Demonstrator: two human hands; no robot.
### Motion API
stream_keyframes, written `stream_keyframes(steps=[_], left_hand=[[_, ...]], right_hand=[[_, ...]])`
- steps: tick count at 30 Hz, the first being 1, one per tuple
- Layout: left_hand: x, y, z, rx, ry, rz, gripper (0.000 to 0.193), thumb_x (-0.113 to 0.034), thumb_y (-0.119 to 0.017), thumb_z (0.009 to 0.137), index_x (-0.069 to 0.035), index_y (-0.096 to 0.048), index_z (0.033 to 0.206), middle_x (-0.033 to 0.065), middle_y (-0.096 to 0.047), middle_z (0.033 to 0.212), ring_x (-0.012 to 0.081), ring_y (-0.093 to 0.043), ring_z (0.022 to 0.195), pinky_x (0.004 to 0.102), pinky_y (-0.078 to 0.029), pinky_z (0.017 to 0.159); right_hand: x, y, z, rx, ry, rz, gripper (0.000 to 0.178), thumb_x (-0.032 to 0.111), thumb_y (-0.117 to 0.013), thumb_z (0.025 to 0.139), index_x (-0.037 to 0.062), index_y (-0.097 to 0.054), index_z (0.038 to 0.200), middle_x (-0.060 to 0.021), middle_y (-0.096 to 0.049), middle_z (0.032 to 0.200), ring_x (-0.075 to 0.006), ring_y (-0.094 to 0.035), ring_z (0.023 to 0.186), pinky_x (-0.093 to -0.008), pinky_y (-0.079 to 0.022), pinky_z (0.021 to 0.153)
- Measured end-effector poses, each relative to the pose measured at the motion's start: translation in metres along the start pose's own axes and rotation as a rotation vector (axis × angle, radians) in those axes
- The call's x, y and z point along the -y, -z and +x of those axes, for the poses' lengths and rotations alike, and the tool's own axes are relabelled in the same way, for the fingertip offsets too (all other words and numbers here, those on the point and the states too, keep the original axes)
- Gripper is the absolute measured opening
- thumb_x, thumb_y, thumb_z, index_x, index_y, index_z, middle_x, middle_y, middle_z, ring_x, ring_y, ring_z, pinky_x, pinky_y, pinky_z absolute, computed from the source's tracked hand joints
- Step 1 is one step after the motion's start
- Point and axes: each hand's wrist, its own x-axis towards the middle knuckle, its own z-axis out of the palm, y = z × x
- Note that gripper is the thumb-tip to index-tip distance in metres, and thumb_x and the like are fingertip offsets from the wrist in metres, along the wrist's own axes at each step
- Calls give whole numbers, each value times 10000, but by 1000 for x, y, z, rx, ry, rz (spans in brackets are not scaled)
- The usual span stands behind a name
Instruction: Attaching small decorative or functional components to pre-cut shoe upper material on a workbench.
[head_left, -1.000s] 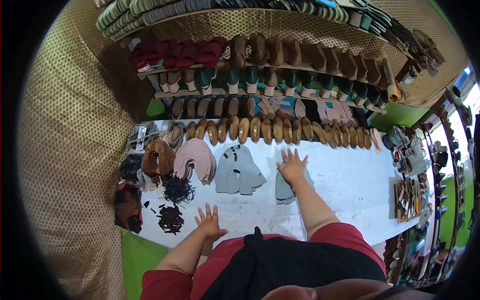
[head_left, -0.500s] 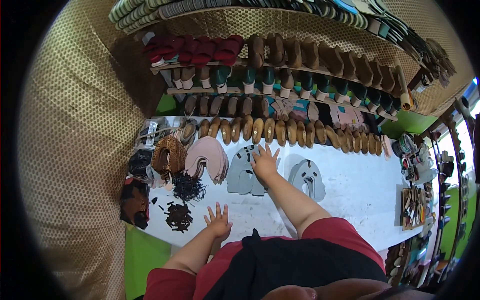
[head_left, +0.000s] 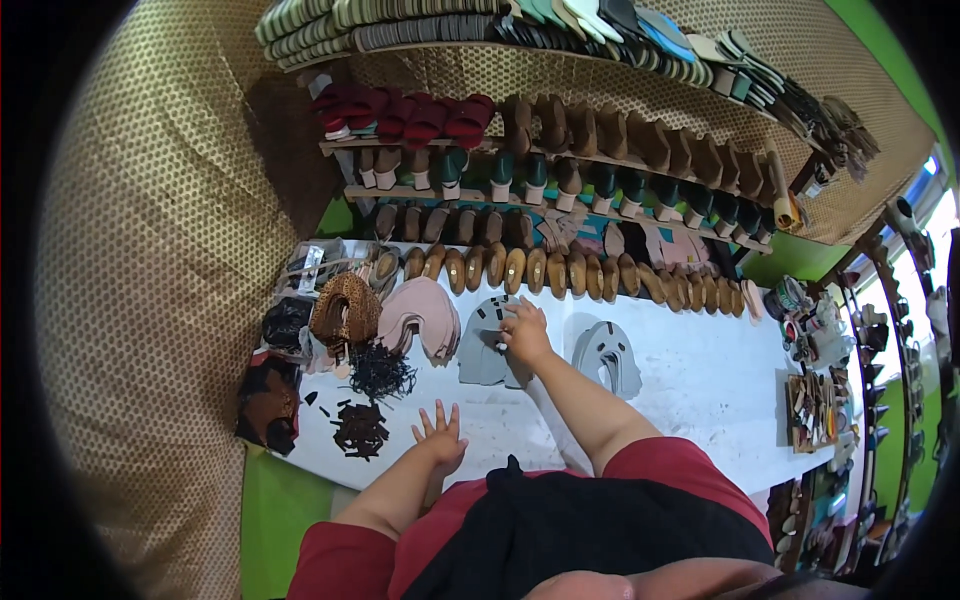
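Note:
My right hand (head_left: 526, 334) reaches over a stack of grey U-shaped shoe uppers (head_left: 480, 362) that have small black pieces lying near the top. Its fingers are slightly bent and apart at the right side of the stack, with nothing visible gripped. Nearer to me, my left hand (head_left: 440, 440) hovers with its fingers spread, empty, to the right of a heap of short dark strips (head_left: 360, 430). A second grey stack of uppers (head_left: 607, 360), also with dark pieces on it, lies right of my right hand.
On the white table (head_left: 690, 390) lie pink uppers (head_left: 420, 312), leopard-print uppers (head_left: 345, 308) and a tangle of black strips (head_left: 381, 372). Brown shoe lasts (head_left: 515, 271) line the back edge. Shelves of shoes rise behind; a tool tray (head_left: 812, 412) stands far right.
My right hand's fingers have gone from spread to more bent over the grey stack. My left hand stays spread in nearly the same place. The view has shifted slightly.

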Motion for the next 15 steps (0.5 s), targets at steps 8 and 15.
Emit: stream_keyframes(steps=[8, 15], left_hand=[[11, -14, 5, -56, -50, -25, 971, -466, -575, 930, -216, 92, 1589, 180, 252, 1617, 547, 222, 1436, 745, 15, 1091], [8, -13, -13, -163, -67, -78, 958, -380, -610, 913, -171, 26, 1598, 157, 185, 1642, 501, 170, 1472, 716, 12, 1118]], right_hand=[[55, 112, -56, 397, 58, 37, 181, 251, -804, 715, 258, -781, 894, -21, -456, 1515, -396, -167, 1500, -799, -90, 1072], [97, 170, -83, 851, 62, -138, 233, 276, -815, 714, 265, -790, 946, -55, -483, 1496, -352, -326, 1441, -760, -194, 1055]])
